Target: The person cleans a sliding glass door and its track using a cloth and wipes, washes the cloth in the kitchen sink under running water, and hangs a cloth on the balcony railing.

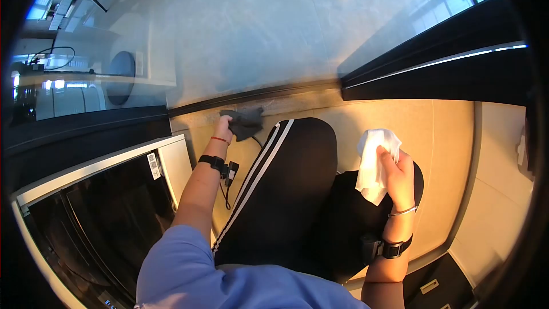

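Note:
My left hand (225, 130) is closed on a dark grey cloth (243, 124), low down beside the door track (274, 95). Part of that cloth reaches toward the track; I cannot tell whether it presses on the floor. In my right hand (399, 176) a crumpled white cloth or wipe (375, 157) is pinched, thumb on top, above my right knee. The white piece hangs down loosely from the fingers. My black trouser leg with white stripes (297, 183) lies between the two hands.
A white-framed cabinet with a dark glass front (108, 212) stands at my left. Dark door frames (423, 60) rise on the right and left of the track. Beyond lies pale floor (246, 28). A black drawer unit (437, 286) is at lower right.

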